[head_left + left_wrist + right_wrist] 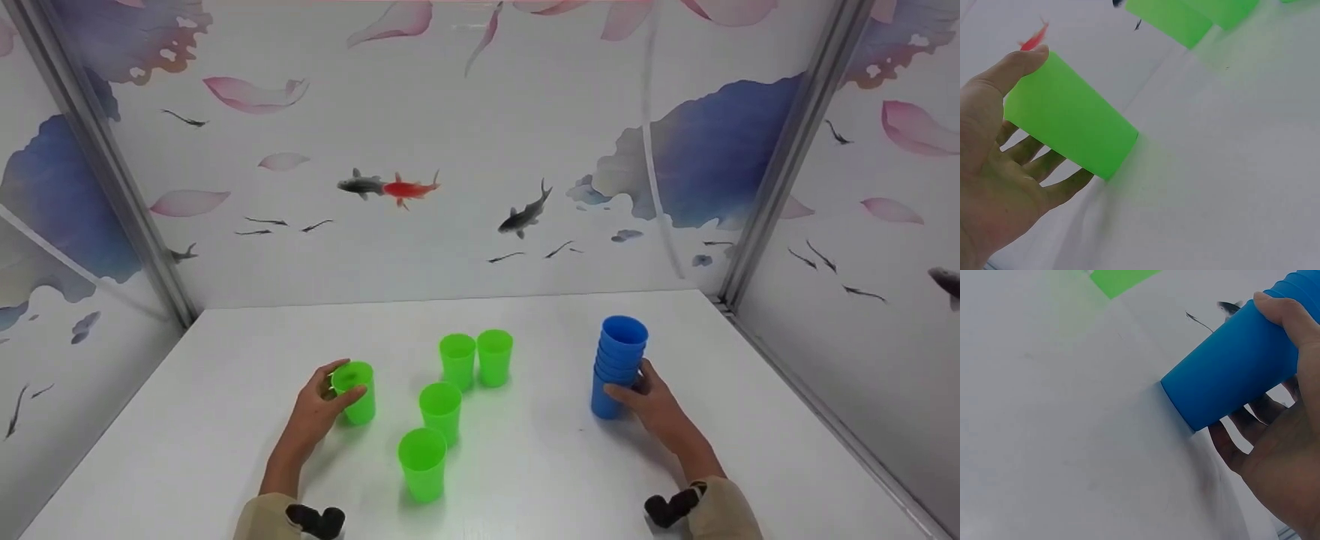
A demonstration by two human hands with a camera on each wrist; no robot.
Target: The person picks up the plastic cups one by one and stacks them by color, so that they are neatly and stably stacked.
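Note:
My left hand (316,405) grips an upright green cup (363,407) on the left of the table, with the thumb at the rim and the fingers around the far side. In the left wrist view that cup (1072,115) has its base at the white tabletop. On the right, my right hand (654,401) holds a stack of blue cups (619,356), nested one in another and standing upright. The right wrist view shows the thumb across the lowest blue cup (1230,365), just below the stacked rims, and the fingers curled beneath it.
Between the hands stand several upright green cups: one in front (424,472), one behind it (441,412), and a pair at the back, left (458,367) and right (495,364). Printed walls (465,270) enclose the white table (540,465) at the back and sides.

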